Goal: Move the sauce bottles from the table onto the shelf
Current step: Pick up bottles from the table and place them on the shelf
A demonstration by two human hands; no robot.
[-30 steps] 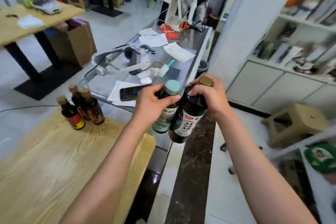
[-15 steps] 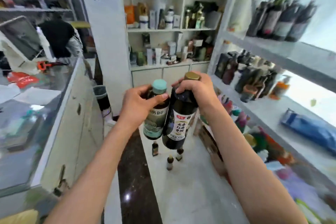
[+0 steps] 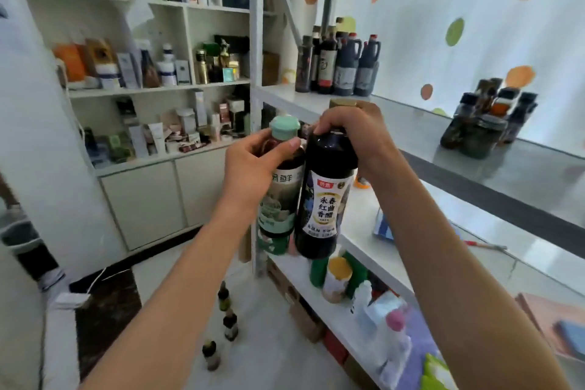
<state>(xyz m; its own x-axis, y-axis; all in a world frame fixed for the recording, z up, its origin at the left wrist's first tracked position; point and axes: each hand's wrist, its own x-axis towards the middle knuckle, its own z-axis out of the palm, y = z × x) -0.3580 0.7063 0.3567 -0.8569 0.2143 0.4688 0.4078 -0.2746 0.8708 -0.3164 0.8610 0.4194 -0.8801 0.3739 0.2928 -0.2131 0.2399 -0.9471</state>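
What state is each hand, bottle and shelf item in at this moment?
Left hand: grips the green-capped bottle, upright, in the air.
Right hand: grips the dark bottle at its neck, upright, in the air.
Shelf: already holds standing dark bottles and jars.
Small bottles: upright on the floor.

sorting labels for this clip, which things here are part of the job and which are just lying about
Job: green-capped bottle in left hand; dark vinegar bottle in right hand; shelf.

Lying about: small bottles on floor; boxes in white cabinet; yellow-lidded jar.
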